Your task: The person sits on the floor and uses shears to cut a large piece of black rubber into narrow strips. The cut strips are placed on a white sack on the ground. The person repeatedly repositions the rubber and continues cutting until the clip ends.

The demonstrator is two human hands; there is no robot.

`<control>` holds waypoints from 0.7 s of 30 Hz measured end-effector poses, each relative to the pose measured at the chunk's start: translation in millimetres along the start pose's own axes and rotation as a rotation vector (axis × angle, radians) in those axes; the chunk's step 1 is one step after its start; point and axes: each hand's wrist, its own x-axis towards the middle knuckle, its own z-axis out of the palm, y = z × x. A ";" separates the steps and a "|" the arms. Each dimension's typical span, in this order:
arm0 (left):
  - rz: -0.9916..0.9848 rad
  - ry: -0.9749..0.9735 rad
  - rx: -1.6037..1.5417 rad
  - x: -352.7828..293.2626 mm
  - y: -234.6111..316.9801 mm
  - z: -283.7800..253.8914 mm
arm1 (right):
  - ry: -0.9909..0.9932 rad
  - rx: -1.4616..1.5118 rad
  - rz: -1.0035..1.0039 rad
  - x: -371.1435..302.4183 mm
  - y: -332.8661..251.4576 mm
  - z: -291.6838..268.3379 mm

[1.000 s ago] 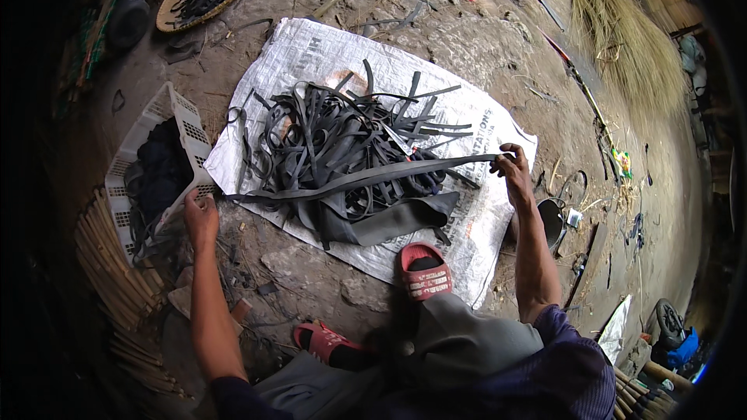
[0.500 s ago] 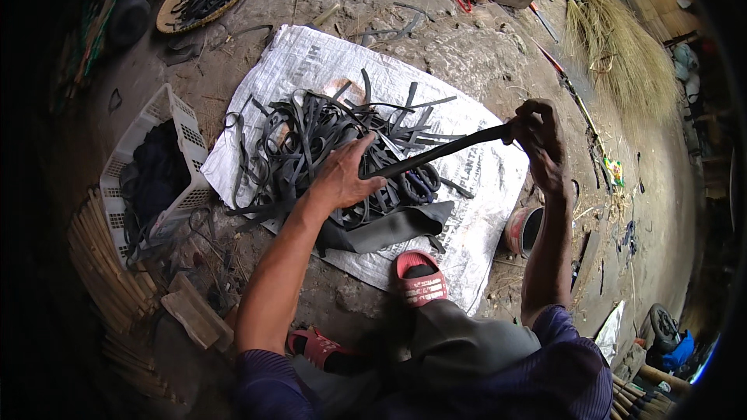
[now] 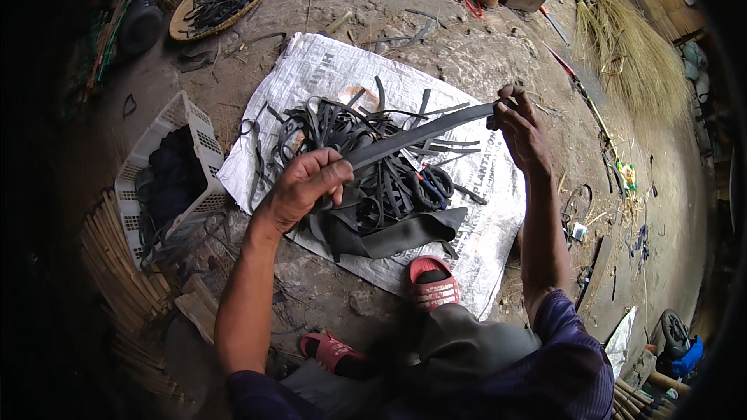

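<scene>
A dark rubber strip (image 3: 424,132) is stretched between my two hands, its broad side facing up. My left hand (image 3: 307,185) is closed on its near left end, thumb on top. At the far right end, my right hand (image 3: 520,126) pinches the strip between thumb and fingers. Beneath it, a tangled heap of black rubber strips (image 3: 327,128) lies on a white woven sack (image 3: 490,245). A wide dark rubber sheet piece (image 3: 389,235) rests at the heap's near side, just below my left hand.
A white plastic crate (image 3: 204,136) with dark material stands at left, beside bundled bamboo sticks (image 3: 117,245). A woven tray (image 3: 175,22) of black strips sits far left. Broom straw (image 3: 634,62) lies far right. My feet in red slippers (image 3: 434,284) are at the sack's near edge.
My left hand has gone from spread fingers to a closed grip on the strip and drawn back left. My right hand has shifted slightly left and away. The strip has turned its broad side up.
</scene>
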 end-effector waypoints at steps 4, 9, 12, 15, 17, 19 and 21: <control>0.125 0.107 0.147 -23.5 51.1 -17.5 | -0.050 0.103 0.075 4.4 27.8 22.8; 0.375 0.283 0.025 -36.5 101.8 -32.1 | -0.343 0.041 0.225 5.3 57.0 77.1; 0.413 0.296 -0.045 -41.5 124.3 -42.0 | -0.508 -0.075 0.264 11.3 71.6 107.8; 0.460 0.351 -0.024 -43.5 134.1 -47.6 | -0.526 -0.073 0.272 22.2 84.5 130.8; 0.466 0.412 -0.079 -44.9 136.5 -49.5 | -0.465 -0.016 0.319 25.7 91.4 141.3; 0.518 0.445 -0.079 -46.4 138.1 -50.8 | -0.490 0.000 0.331 26.0 96.4 149.8; 0.540 0.481 -0.091 -47.9 140.9 -52.6 | -0.513 -0.002 0.343 25.8 100.4 158.3</control>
